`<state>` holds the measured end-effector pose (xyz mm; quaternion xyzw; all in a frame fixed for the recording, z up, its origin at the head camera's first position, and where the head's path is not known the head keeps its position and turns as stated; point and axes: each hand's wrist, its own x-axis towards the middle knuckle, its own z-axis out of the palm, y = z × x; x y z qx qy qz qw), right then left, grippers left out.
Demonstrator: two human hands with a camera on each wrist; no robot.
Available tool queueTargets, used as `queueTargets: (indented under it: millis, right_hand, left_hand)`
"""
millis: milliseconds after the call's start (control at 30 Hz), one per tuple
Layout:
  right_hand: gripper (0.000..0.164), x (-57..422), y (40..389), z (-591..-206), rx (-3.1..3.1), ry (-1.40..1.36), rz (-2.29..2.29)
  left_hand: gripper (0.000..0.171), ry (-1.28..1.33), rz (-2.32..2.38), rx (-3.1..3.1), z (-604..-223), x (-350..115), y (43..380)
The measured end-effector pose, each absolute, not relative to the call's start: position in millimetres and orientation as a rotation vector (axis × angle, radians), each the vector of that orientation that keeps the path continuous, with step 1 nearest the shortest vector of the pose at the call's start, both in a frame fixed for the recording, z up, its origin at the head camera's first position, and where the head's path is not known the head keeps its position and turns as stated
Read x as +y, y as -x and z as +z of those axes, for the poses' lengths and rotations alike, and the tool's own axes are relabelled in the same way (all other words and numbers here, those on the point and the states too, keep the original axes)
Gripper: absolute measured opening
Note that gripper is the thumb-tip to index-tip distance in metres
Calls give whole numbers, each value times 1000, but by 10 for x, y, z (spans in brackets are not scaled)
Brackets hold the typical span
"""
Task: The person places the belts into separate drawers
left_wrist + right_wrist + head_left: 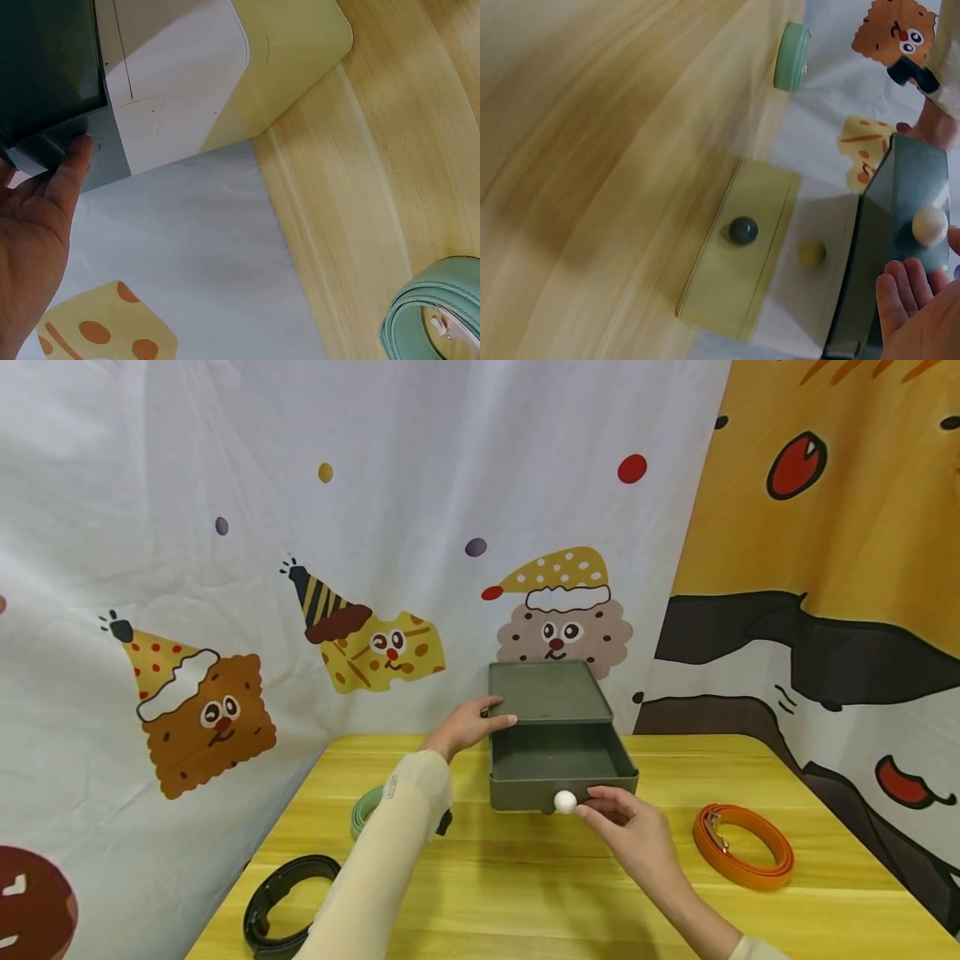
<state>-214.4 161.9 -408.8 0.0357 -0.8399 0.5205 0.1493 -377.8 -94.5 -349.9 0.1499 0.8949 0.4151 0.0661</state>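
A small tabletop drawer cabinet (547, 689) has its dark green top drawer (562, 793) pulled out, and the visible drawer floor is bare. Its white middle drawer (810, 262) and pale yellow bottom drawer (742, 270) are closed. My left hand (467, 727) holds the cabinet's upper left corner, thumb reaching round the front edge. At the drawer front is my right hand (637, 831), its thumb at the round white knob (566, 802). In the right wrist view its other fingers (907, 292) extend below the knob, slightly apart from it.
On the wooden table (510, 893), a coiled green belt (362, 810) lies partly behind my left forearm. A coiled black belt (258, 906) is at the near left, a coiled orange belt (772, 868) at the right. A printed curtain (420, 485) hangs behind.
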Motion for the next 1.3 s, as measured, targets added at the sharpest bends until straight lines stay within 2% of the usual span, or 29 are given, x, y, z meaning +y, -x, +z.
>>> queueTargets:
  millis: [367, 667, 800, 1000, 1300]
  right_hand:
    - [49, 1977, 2040, -3922, -2438, -47, 1469]
    - [47, 2390, 2014, -3944, -2419, 1, 1340]
    - [51, 2546, 2019, -3970, -2432, 48, 1316]
    - [57, 2713, 2008, -4016, -2495, 119, 1250]
    - [55, 2924, 1994, -4069, -2492, 139, 1209]
  left_hand:
    - [74, -460, 1248, 2699, -3491, -912, 3782]
    - [74, -467, 1251, 2698, -3477, -891, 3783]
    - [75, -472, 1248, 2695, -3468, -896, 3773]
    - [87, -471, 1237, 2703, -3445, -914, 3751]
    - [102, -413, 1204, 2706, -3433, -945, 3777]
